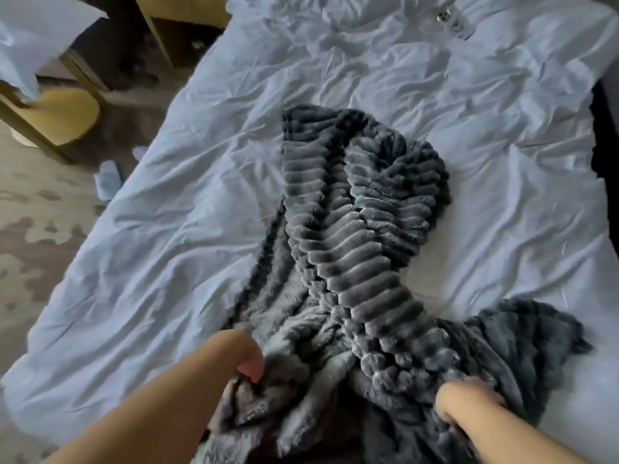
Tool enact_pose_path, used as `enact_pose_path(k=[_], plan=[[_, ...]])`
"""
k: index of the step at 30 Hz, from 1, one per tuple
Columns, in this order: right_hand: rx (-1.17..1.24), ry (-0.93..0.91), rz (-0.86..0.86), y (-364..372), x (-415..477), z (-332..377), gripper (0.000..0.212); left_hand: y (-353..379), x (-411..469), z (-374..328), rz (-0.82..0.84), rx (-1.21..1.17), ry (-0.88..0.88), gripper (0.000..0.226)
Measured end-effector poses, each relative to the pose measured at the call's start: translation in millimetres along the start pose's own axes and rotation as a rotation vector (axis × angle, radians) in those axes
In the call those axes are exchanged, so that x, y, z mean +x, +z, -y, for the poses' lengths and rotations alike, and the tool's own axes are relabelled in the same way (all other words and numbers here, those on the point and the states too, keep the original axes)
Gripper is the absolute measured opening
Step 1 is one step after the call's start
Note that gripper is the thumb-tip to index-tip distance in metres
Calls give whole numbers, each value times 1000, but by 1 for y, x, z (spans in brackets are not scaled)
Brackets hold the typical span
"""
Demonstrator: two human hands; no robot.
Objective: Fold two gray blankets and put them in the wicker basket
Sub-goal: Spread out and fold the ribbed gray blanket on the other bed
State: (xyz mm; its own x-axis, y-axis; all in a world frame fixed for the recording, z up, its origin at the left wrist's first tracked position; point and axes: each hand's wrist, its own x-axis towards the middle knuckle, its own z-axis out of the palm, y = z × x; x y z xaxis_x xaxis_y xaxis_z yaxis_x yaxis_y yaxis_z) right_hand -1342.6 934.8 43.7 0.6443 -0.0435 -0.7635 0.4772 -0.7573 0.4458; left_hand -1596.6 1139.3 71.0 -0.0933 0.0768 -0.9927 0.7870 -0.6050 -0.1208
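left hand (239, 356): fingers curled into the near edge of the gray blanket (355, 229), clutching a bunch of its plush. right hand (469, 400) (somewhat blurred): likewise sunk into the pile, gripping the same edge further right. the blanket lies crumpled and twisted on the pale bed sheet (160, 236), with a ribbed band running from the hands up toward the middle of the bed; no fold is formed. only one blanket is in view, and the wicker basket is not shown. likely hazard: each hand seems to hold a bunch and not a corner, so lifting may raise a twisted rope and give a skewed fold; a hard pull could also drag the sheet. a yellow chair (63, 108) stands at left.
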Motion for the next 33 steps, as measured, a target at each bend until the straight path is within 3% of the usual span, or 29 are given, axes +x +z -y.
enact_pose_path(k=[1,3,5,7,9,10,13,16,19,20,21,24,25,27,30,33], plan=[[-20,-35,-139,-12,-6,12,52,-8,11,4,-175,-132,24,26],[33,-275,-424,-43,-21,45,42,-28,22,12,-558,-404,51,27],[93,-542,-558,-72,-30,87,42,-49,32,15,-792,-555,80,29],[18,-729,-579,-81,-34,127,62,-62,44,13,-785,-600,101,41],[-118,-821,-495,-81,-34,157,83,-68,57,10,-757,-618,122,50],[-151,-836,-435,-77,-32,166,83,-68,66,7,-751,-609,141,51],[-76,-822,-351,-71,-19,171,51,-66,92,0,-759,-598,200,52],[276,-777,-503,-83,6,143,21,-75,103,-9,-715,-582,197,57],[508,-563,-792,-108,40,75,10,-84,99,-24,-640,-512,162,50],[514,-447,-785,-114,55,45,8,-88,98,-28,-638,-488,157,45],[475,-307,-689,-118,68,16,9,-92,95,-32,-648,-485,153,40],[167,-20,-165,-127,94,-35,27,-118,82,-41,-694,-547,160,36],[104,7,-110,-134,96,-36,29,-130,77,-47,-728,-563,170,37],[193,36,-247,-158,97,-19,26,-157,67,-60,-839,-603,207,38],[556,-144,-588,-207,102,29,43,-212,61,-76,-991,-604,279,44],[669,-534,-615,-240,108,87,64,-267,74,-90,-1057,-507,318,53]])
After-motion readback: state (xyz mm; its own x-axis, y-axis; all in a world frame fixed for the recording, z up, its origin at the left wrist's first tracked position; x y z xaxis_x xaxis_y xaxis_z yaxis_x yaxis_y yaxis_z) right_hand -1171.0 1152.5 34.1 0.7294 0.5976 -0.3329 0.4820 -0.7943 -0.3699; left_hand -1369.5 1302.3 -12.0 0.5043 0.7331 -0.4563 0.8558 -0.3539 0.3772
